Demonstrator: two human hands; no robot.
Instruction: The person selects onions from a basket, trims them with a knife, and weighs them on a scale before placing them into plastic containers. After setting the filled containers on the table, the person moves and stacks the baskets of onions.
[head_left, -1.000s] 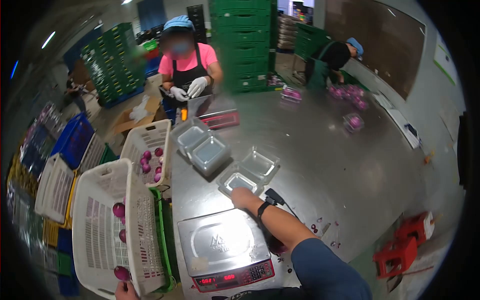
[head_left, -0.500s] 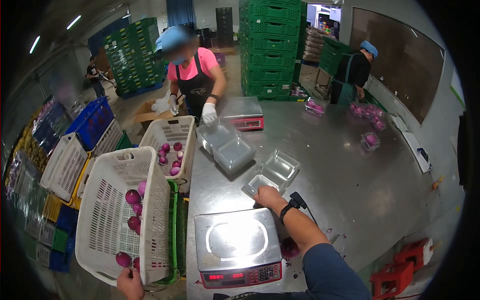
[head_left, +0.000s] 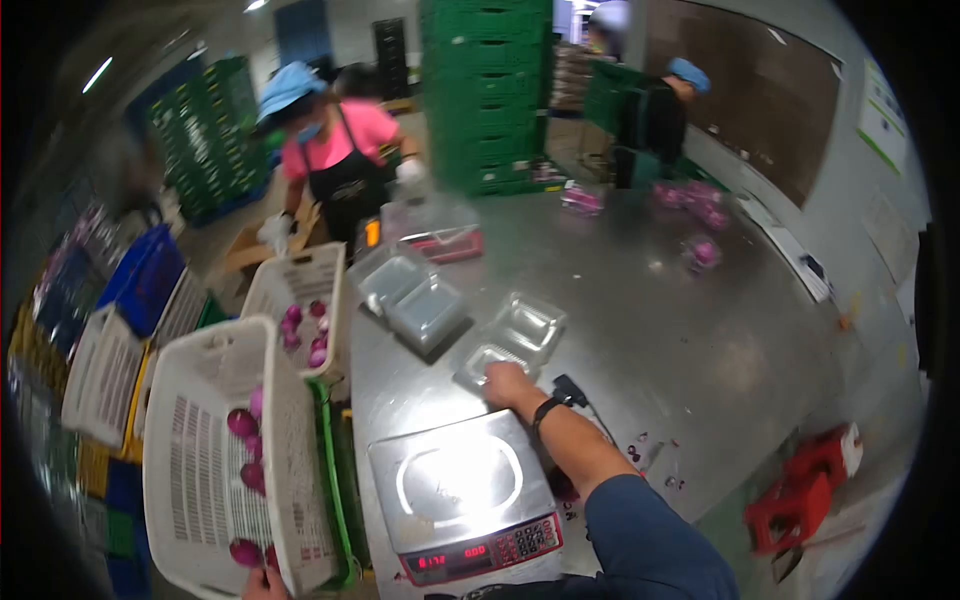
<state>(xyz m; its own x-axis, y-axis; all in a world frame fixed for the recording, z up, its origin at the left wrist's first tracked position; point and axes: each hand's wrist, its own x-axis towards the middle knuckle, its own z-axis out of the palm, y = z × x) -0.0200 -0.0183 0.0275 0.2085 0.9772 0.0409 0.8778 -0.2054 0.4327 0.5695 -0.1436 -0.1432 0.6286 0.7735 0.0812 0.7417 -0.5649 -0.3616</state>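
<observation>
At the bottom left, my left hand (head_left: 264,584) is closed on the near rim of a white basket (head_left: 205,440), beside a purple onion (head_left: 244,552). Several more purple onions lie in that basket. My right hand (head_left: 508,385) grips the near edge of an open clear clamshell container (head_left: 530,325) on the metal table; its fingertips are partly hidden. Just in front of me stands a scale (head_left: 460,485) with a bare metal plate and a lit red display. A stack of open clear containers (head_left: 425,308) rests left of the held one.
Across the table (head_left: 640,330), a co-worker (head_left: 345,160) in a blue cap stands behind a second scale (head_left: 445,245). Another basket (head_left: 258,300) with onions is on the left. Packed onions (head_left: 700,205) sit near a second person (head_left: 655,125). Red stools (head_left: 800,500) stand at right.
The view has shifted, so the scene sits further left. My hands keep their holds. The co-worker's gloved hand has moved off the container stack, and clear plastic now shows over the far scale.
</observation>
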